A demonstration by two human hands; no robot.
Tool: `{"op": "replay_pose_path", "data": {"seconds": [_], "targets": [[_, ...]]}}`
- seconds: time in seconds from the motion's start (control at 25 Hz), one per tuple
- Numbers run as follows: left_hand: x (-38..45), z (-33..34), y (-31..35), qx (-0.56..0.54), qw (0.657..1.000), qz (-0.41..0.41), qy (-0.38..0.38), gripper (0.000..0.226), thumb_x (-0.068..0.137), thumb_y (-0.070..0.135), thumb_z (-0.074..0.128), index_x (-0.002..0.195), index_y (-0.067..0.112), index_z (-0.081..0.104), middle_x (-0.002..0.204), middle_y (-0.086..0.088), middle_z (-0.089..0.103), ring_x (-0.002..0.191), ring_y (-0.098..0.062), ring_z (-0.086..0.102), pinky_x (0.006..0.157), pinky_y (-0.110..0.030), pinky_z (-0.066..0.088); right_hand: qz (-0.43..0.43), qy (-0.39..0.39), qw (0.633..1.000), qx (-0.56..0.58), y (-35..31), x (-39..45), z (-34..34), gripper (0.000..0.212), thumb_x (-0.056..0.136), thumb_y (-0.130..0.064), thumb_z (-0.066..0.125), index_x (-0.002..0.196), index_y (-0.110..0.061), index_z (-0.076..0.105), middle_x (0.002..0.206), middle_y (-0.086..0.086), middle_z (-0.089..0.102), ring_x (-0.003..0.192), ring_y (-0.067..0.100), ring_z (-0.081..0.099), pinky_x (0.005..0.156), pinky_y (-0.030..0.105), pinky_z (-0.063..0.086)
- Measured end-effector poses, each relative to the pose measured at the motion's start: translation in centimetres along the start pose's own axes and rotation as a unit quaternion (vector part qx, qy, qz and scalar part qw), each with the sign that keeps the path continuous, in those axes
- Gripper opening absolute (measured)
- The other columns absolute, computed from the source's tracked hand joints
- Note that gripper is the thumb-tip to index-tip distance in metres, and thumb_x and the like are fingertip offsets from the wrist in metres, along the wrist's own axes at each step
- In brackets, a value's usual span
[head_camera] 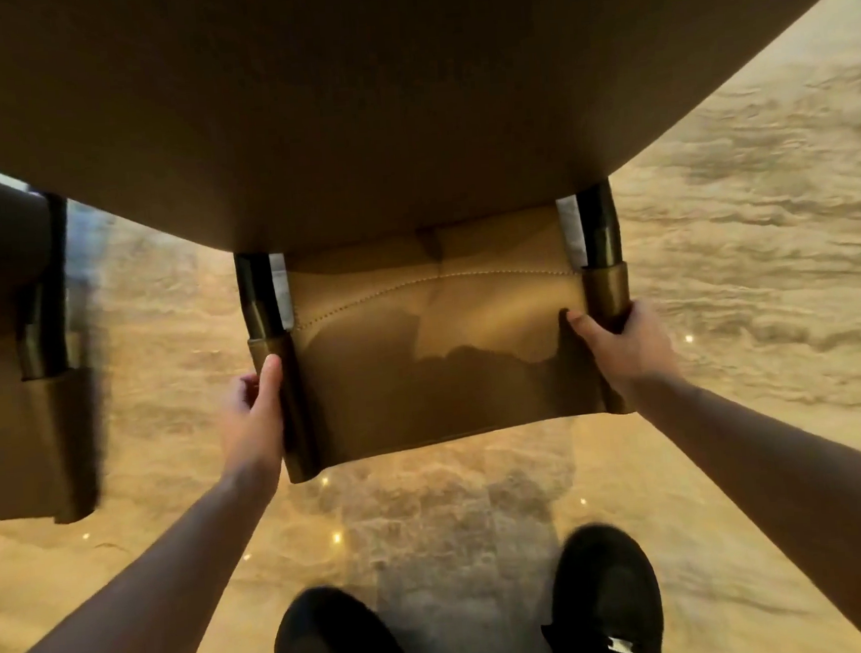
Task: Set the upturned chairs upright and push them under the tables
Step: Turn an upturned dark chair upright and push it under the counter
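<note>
A tan padded chair [437,377] stands upright on the floor in front of me, its back towards me. Dark posts join that back to the seat, and the front part of the chair is hidden under the brown table top [400,96]. My left hand [252,407] grips the left edge of the chair back, thumb along the sleeve. My right hand [620,347] grips the right edge, with its thumb on the front face of the back.
A second chair of the same kind [28,409] stands upright at the left, tucked partly under the same table. Glossy beige marble floor [751,301] spreads to the right and behind. My black shoes [604,601] are just behind the chair.
</note>
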State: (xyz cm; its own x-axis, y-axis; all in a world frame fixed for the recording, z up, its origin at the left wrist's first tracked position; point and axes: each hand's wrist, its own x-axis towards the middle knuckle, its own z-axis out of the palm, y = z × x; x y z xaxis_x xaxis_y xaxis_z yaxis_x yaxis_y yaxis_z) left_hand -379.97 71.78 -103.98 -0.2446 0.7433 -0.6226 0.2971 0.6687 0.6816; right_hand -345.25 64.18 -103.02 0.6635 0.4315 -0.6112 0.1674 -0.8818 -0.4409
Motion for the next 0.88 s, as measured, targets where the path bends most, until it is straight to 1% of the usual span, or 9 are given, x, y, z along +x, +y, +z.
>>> {"op": "replay_pose_path", "data": {"seconds": [0.12, 0.24, 0.28, 0.36, 0.44, 0.6, 0.64, 0.76, 0.88], "targets": [[1.6, -0.6, -1.9, 0.031, 0.997, 0.069, -0.028, 0.042, 0.096, 0.05, 0.055, 0.087, 0.009, 0.063, 0.077, -0.006, 0.055, 0.075, -0.018, 0.05, 0.064, -0.033, 0.04, -0.053, 0.001, 0.998, 0.027, 2.0, 1.7, 0.4, 0.036, 0.083, -0.053, 0.069, 0.105, -0.026, 0.059, 0.089, -0.006, 0.064, 0.081, 0.012, 0.062, 0.068, 0.029, 0.052], [2.3, -0.9, -2.5, 0.077, 0.989, 0.12, -0.028, 0.032, 0.092, 0.043, 0.064, 0.092, 0.011, 0.068, 0.084, -0.012, 0.068, 0.079, -0.022, 0.063, 0.07, -0.036, 0.049, -0.072, -0.01, 0.997, 0.033, 2.4, 2.3, -0.1, 0.028, 0.079, -0.054, 0.073, 0.092, -0.03, 0.065, 0.082, -0.013, 0.067, 0.075, 0.002, 0.061, 0.055, 0.016, 0.045], [2.3, -0.7, -2.7, 0.094, 0.987, 0.131, -0.013, 0.027, 0.091, 0.042, 0.066, 0.094, 0.015, 0.069, 0.086, -0.008, 0.07, 0.081, -0.021, 0.066, 0.071, -0.035, 0.051, -0.067, -0.016, 0.997, 0.039, 2.4, 2.5, -0.2, 0.029, 0.078, -0.053, 0.074, 0.091, -0.028, 0.068, 0.083, -0.009, 0.069, 0.075, 0.005, 0.063, 0.056, 0.017, 0.048], [1.9, -0.4, -2.5, 0.101, 0.986, 0.136, -0.001, 0.022, 0.088, 0.039, 0.07, 0.097, 0.019, 0.068, 0.089, -0.003, 0.071, 0.083, -0.019, 0.068, 0.074, -0.034, 0.054, -0.051, -0.034, 0.997, 0.047, 2.3, 2.7, -0.4, 0.033, 0.078, -0.051, 0.076, 0.096, -0.023, 0.071, 0.087, -0.001, 0.072, 0.081, 0.015, 0.068, 0.07, 0.03, 0.058], [1.7, -0.5, -2.4, 0.102, 0.987, 0.12, -0.017, 0.023, 0.086, 0.035, 0.073, 0.103, 0.021, 0.064, 0.093, 0.0, 0.07, 0.085, -0.014, 0.066, 0.073, -0.031, 0.054, -0.036, -0.053, 0.997, 0.046, 2.1, 2.5, -0.5, 0.035, 0.079, -0.047, 0.076, 0.103, -0.021, 0.071, 0.089, 0.001, 0.072, 0.085, 0.02, 0.069, 0.081, 0.039, 0.058], [1.2, -0.5, -2.0, 0.103, 0.99, 0.086, -0.034, 0.025, 0.089, 0.035, 0.07, 0.109, 0.026, 0.058, 0.095, 0.007, 0.066, 0.089, -0.009, 0.063, 0.066, -0.023, 0.048, -0.032, -0.059, 0.998, 0.012, 1.9, 2.1, -0.6, 0.036, 0.083, -0.044, 0.074, 0.109, -0.02, 0.067, 0.093, 0.003, 0.07, 0.087, 0.022, 0.066, 0.08, 0.036, 0.055], [1.2, -0.4, -1.9, 0.105, 0.991, 0.082, -0.032, 0.025, 0.09, 0.036, 0.069, 0.109, 0.026, 0.058, 0.096, 0.006, 0.066, 0.089, -0.011, 0.063, 0.067, -0.025, 0.049, -0.028, -0.069, 0.997, 0.002, 1.7, 2.2, -0.8, 0.036, 0.084, -0.044, 0.073, 0.11, -0.02, 0.067, 0.095, 0.005, 0.07, 0.087, 0.023, 0.066, 0.079, 0.035, 0.055], [1.2, -0.7, -1.4, 0.087, 0.992, 0.078, -0.049, 0.02, 0.091, 0.031, 0.068, 0.108, 0.026, 0.058, 0.101, -0.001, 0.067, 0.094, -0.018, 0.065, 0.075, -0.032, 0.054, -0.013, -0.089, 0.996, -0.016, 1.0, 2.3, -1.4, 0.034, 0.086, -0.044, 0.071, 0.11, -0.019, 0.066, 0.089, 0.002, 0.068, 0.08, 0.02, 0.063, 0.064, 0.029, 0.048], [0.2, -1.3, -0.4, 0.084, 0.992, 0.065, -0.066, 0.026, 0.092, 0.028, 0.068, 0.115, 0.021, 0.059, 0.106, -0.004, 0.068, 0.099, -0.022, 0.066, 0.082, -0.038, 0.057, -0.002, -0.089, 0.996, -0.02, 0.5, 1.6, -2.4, 0.037, 0.087, -0.043, 0.071, 0.112, -0.017, 0.066, 0.091, 0.004, 0.067, 0.083, 0.023, 0.063, 0.069, 0.031, 0.048]]}}
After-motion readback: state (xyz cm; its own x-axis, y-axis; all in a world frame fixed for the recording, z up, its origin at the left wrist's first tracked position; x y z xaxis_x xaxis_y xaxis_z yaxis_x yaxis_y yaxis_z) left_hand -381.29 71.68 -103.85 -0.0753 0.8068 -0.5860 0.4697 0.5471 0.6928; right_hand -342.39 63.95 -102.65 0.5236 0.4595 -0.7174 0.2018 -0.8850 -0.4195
